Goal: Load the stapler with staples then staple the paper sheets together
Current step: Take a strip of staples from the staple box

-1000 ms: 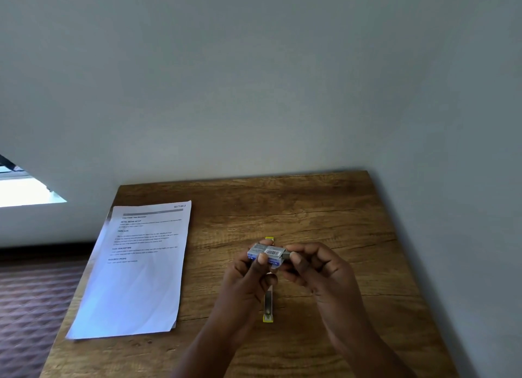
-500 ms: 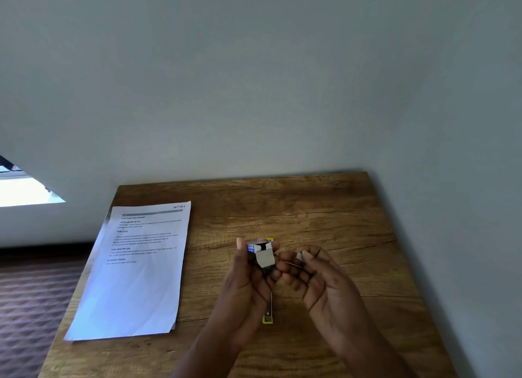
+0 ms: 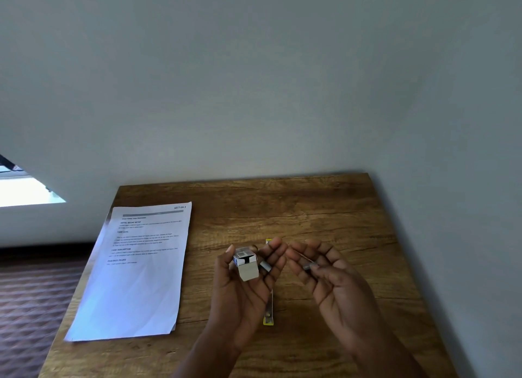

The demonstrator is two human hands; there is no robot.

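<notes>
- Head view: I see a wooden table (image 3: 324, 208) set in a wall corner, walls along its far and right edges, bare wood behind the hands
- Paper sheets (image 3: 138, 270) lie at the left, overhanging that edge
- My left hand (image 3: 243, 287) grips the opened staple box (image 3: 246, 264); my right hand (image 3: 330, 276) pinches a staple strip (image 3: 309, 265)
- The yellow stapler (image 3: 268, 318) lies opened beneath and between both hands
- Since a second ago the hands have parted, the strip now out of the box

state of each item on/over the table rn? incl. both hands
staple box: open, held off the table
left hand: grips the staple box
staple strip: out of box, pinched
right hand: pinches the staple strip
stapler: on table, mostly hidden
paper sheets: flat, unstapled
</notes>
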